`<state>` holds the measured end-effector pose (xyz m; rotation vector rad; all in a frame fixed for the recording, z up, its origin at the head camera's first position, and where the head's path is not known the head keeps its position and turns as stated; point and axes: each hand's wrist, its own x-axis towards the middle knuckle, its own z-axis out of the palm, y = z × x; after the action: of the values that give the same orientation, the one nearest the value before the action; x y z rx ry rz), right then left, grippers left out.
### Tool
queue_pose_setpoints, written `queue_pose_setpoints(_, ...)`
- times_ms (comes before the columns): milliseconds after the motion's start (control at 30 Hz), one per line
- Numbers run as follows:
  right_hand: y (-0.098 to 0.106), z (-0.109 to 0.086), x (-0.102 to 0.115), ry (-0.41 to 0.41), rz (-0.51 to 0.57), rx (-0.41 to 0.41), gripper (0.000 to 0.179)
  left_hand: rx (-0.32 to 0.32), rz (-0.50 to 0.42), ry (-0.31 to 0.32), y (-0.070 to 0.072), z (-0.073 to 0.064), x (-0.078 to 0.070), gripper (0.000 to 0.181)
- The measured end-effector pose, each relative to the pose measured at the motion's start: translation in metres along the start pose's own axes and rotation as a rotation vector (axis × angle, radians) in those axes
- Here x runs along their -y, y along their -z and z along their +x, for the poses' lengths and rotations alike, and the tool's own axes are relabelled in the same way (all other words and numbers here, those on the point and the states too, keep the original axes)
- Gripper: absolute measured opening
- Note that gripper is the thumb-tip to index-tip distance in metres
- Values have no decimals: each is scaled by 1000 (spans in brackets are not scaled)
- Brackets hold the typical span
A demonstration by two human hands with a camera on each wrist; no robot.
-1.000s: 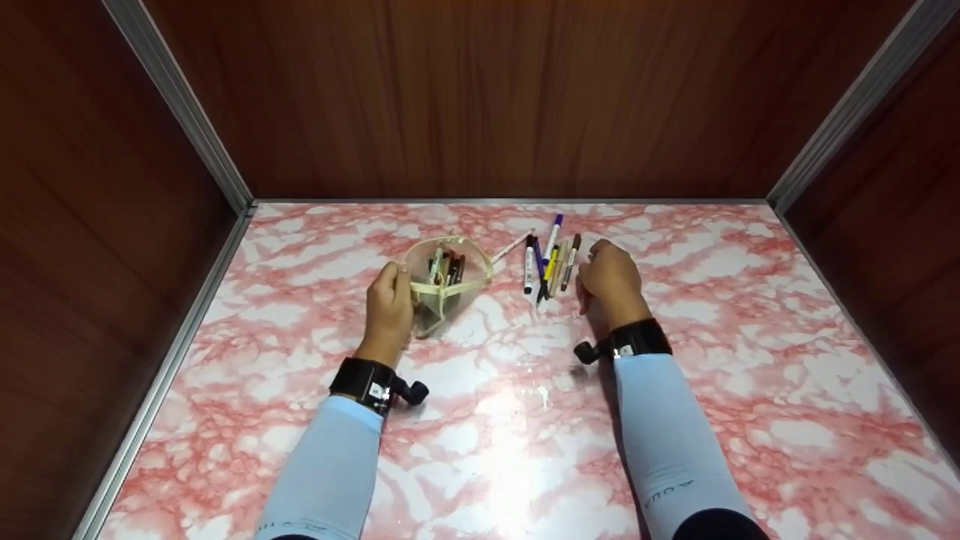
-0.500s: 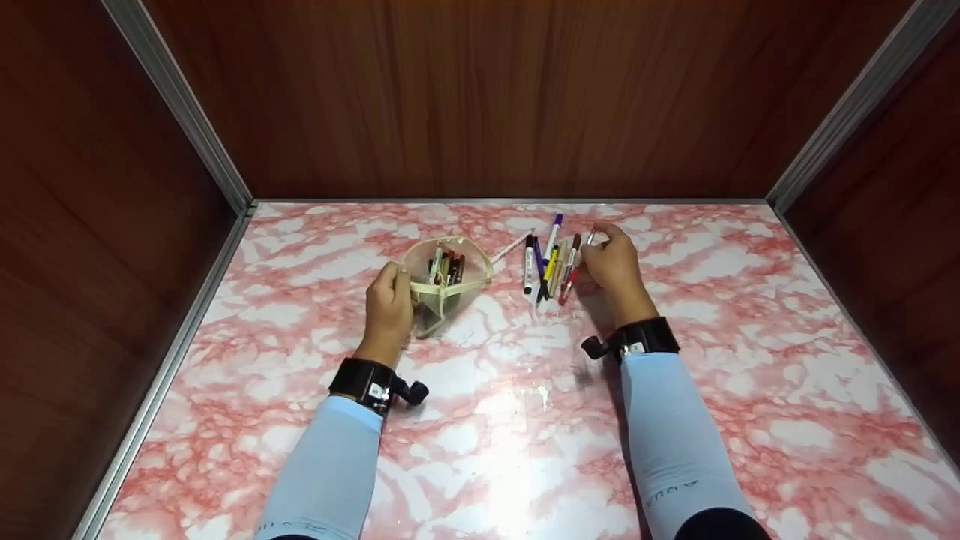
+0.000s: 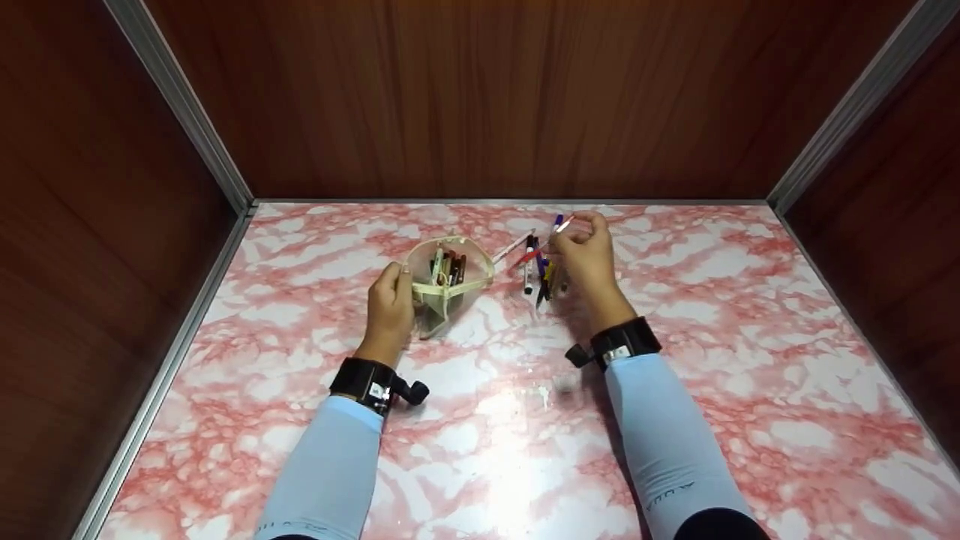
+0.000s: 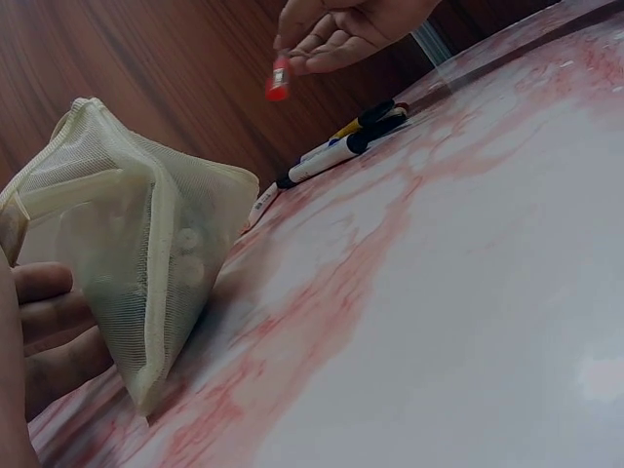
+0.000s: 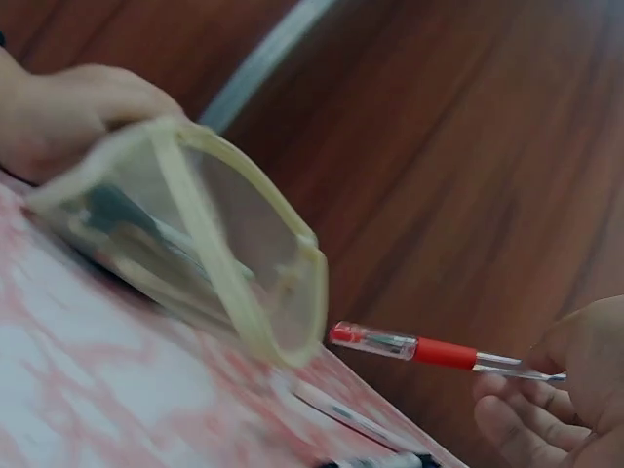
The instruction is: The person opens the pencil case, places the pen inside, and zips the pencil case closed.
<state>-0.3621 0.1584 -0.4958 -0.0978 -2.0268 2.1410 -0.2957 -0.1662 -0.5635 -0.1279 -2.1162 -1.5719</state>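
My left hand [image 3: 390,306] grips the left edge of a pale yellow mesh pencil pouch [image 3: 429,289], holding its mouth open. Several pens and pencils [image 3: 448,267] lie inside it. My right hand [image 3: 589,255] pinches a clear pen with a red cap and red grip [image 5: 447,353] near its end, raised off the table. In the right wrist view the red cap points toward the mouth of the pouch [image 5: 200,234]. Beneath my right hand, partly hidden by it, lie loose pens, among them a white marker with black ends [image 3: 529,266].
A white and pink pencil [image 3: 513,246] lies between the pouch and the loose pens. The table [image 3: 480,450] has a red and white marbled top. Dark wood panels [image 3: 480,97] enclose it at the back and both sides.
The right hand has lifted the red pen from the right side of the loose pens and carried it left over them. The left hand and the pouch have hardly moved.
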Motion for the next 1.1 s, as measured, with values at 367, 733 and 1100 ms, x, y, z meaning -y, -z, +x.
queue_pose_setpoints(367, -49, -28, -6, -4, 106, 77, 52, 29, -19, -9, 0, 0, 1, 29)
queue_pose_setpoints(733, -72, -50, -23, -8, -215, 261, 61, 38, -10, -4, 1, 1, 2, 29)
queue_pose_setpoints(1100, -71, -56, -15, 90, -468, 540, 77, -7, 14, -26, 1, 1, 2, 27)
